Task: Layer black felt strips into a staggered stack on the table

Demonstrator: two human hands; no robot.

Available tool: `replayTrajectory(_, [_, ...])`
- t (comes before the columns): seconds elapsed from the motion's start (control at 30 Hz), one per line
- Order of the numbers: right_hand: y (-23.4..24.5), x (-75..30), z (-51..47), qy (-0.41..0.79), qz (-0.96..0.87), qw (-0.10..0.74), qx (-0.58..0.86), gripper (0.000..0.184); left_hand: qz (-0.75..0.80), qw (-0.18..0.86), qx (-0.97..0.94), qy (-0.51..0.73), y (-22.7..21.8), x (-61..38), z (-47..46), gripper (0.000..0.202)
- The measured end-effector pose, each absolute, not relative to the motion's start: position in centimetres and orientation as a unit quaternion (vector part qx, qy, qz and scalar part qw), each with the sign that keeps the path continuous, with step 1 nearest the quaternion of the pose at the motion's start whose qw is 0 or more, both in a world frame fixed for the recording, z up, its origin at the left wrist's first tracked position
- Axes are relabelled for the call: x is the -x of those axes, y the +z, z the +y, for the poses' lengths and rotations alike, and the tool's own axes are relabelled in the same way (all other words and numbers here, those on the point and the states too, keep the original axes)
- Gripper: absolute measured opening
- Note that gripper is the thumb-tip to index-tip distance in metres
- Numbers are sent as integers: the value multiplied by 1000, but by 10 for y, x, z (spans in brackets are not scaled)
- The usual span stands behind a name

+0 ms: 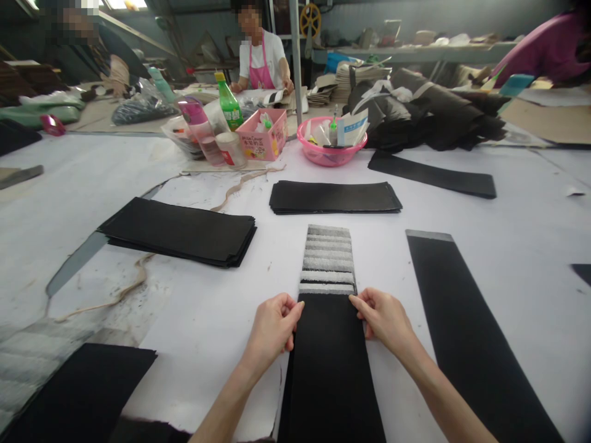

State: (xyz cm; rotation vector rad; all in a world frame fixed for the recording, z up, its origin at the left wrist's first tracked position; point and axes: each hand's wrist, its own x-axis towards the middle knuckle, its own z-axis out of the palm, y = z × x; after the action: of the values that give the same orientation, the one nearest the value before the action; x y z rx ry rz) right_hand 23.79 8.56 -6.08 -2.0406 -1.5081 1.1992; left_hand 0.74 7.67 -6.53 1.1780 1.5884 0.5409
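Observation:
A long black strip lies in front of me on top of a staggered stack, its far end held at both corners. My left hand pinches the far left corner between thumb and fingers. At the far right corner, my right hand pinches the same strip. Beyond it, the fanned grey-white ends of the strips beneath show as several bands. Another black strip with one grey end lies to the right, apart from my right hand. The strip's near end runs out of view.
Black piece stacks lie at left and centre back. A single black piece is at back right. Behind stand a pink basin, a pink box and a green bottle. A person in a pink apron works across the table.

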Motion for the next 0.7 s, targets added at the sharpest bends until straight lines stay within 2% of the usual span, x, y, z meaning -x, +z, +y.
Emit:
replayTrajectory(0.27, [-61, -239, 85, 415, -540, 161, 714, 35, 663, 521, -489, 224, -66, -7, 77, 36])
replayTrajectory(0.7, [-68, -238, 73, 424, -539, 243, 686, 32, 663, 519, -491, 224, -68, -8, 75, 37])
